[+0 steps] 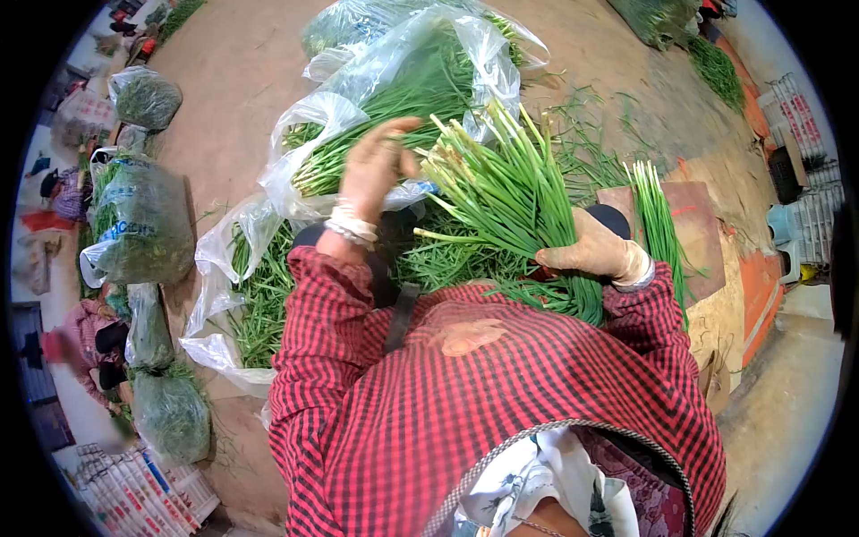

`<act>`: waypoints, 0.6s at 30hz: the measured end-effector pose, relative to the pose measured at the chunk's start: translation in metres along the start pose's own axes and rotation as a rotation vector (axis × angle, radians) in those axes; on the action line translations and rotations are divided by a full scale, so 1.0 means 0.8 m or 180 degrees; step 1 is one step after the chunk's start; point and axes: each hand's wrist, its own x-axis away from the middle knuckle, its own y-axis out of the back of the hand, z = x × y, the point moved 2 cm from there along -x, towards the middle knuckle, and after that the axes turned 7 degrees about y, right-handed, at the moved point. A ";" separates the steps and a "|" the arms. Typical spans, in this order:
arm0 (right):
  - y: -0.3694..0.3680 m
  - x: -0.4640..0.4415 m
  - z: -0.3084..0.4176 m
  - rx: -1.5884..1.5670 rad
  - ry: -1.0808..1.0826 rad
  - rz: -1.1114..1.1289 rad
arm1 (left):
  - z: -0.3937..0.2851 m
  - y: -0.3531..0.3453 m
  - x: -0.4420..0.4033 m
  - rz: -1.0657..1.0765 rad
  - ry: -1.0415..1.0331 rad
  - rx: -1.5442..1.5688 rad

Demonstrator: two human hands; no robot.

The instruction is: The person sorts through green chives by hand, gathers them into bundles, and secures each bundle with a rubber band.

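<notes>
My right hand point(591, 250) is closed around a large bunch of garlic chives point(501, 179), pale stem ends fanning up and leftward. My left hand point(371, 170) is raised left of these stems, fingers partly bent, thumb apart, nothing visible between them. Both hands seem to wear thin gloves. Just beyond the left hand, an open clear plastic bag point(313, 115) is filled with more chives point(407, 89). A smaller bundle of chives point(658, 215) lies to the right of my right hand, on a brownish board point(702, 237). Loose green leaves point(447, 264) are heaped by my lap.
Another plastic bag point(215, 313) with green trimmings lies at my left. Several filled bags point(148, 219) stand farther left, near people point(85, 345) in patterned clothing. Loose leaves point(586, 134) litter the floor ahead. Plastic crates point(819, 224) line the right side.
</notes>
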 end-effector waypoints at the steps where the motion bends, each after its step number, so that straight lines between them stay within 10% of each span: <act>1: 0.001 0.004 0.003 0.0151 -0.0090 0.0027 | 0.000 0.022 -0.003 -0.0306 -0.0009 0.0149; 5: 0.010 0.017 -0.006 0.0115 -0.0081 -0.0414 | 0.064 0.096 -0.016 -0.0655 0.0298 -0.0314; 9: 0.013 0.007 -0.010 0.0556 -0.0303 -0.0853 | 0.055 0.042 0.042 0.0698 0.0373 -0.3533; 15: -0.013 -0.015 -0.025 0.0757 0.0488 -0.0721 | 0.096 -0.057 0.056 0.1325 0.0519 0.1523; 18: -0.042 -0.023 -0.007 0.2146 -0.0144 -0.0286 | 0.079 -0.073 0.050 0.1177 0.0437 0.2246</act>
